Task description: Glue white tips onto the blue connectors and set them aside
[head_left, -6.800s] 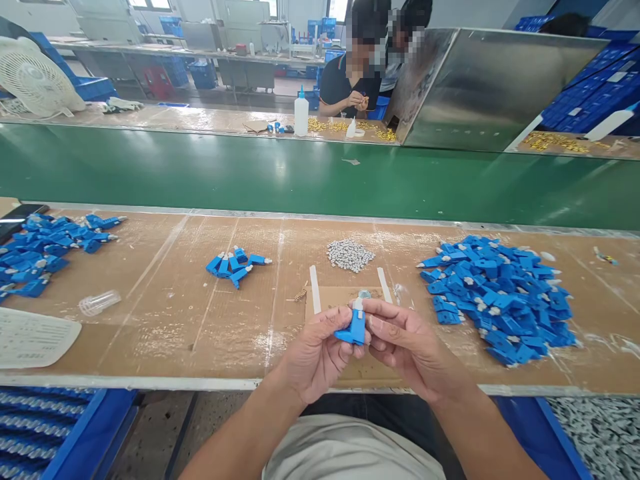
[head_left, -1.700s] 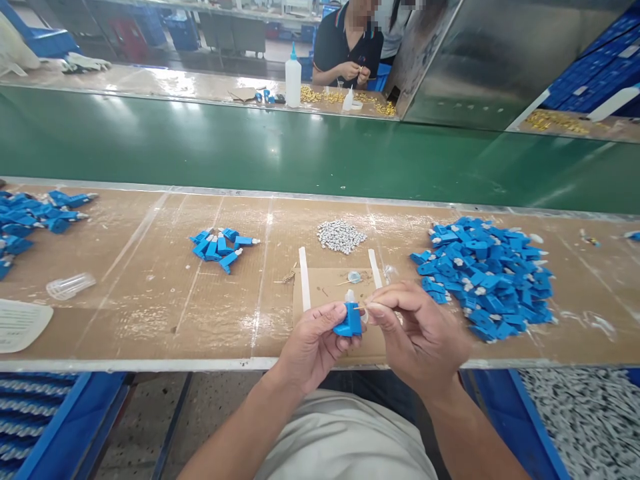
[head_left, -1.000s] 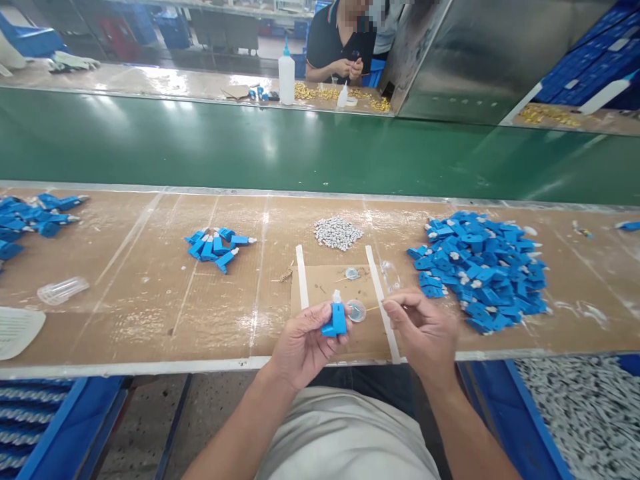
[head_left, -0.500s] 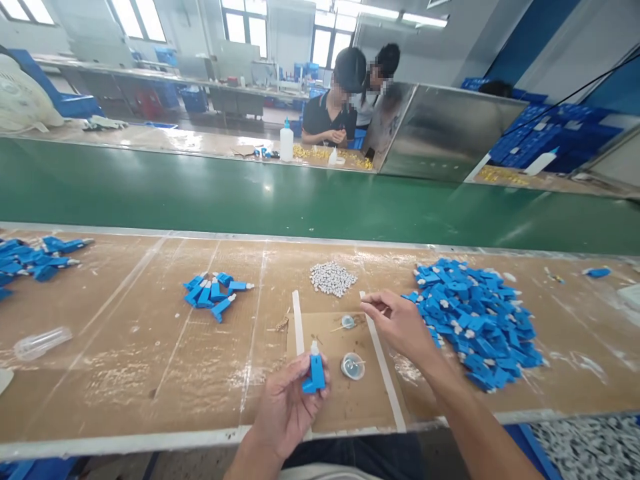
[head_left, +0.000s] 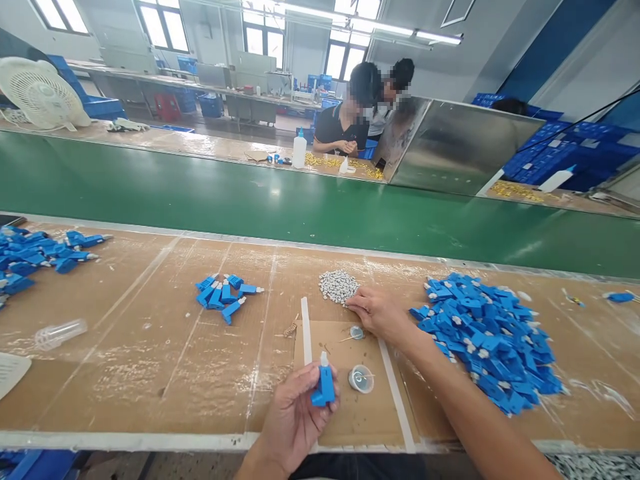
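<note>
My left hand (head_left: 299, 415) holds a blue plastic piece (head_left: 326, 388) with a whitish tip, upright over the cardboard sheet. My right hand (head_left: 376, 311) reaches to the near right edge of a pile of small grey pellets (head_left: 337, 285). Its thumb and fingertips are pinched together, and whatever lies between them is too small to make out. Below that hand sits a small dish (head_left: 356, 332) with a thin stick. Closer to me is a clear cup (head_left: 361, 379) of bluish-grey stuff, also with a stick in it.
A large heap of blue pieces (head_left: 487, 337) lies at the right, a small group (head_left: 223, 295) left of centre, and more blue pieces (head_left: 37, 253) at far left. A clear plastic tube (head_left: 61, 333) lies at left. Beyond the green belt (head_left: 240, 200) sits a person (head_left: 345, 120).
My right hand has moved left to the edge of the grey pellets. My left hand still holds the blue piece. The camera view has shifted a little.
</note>
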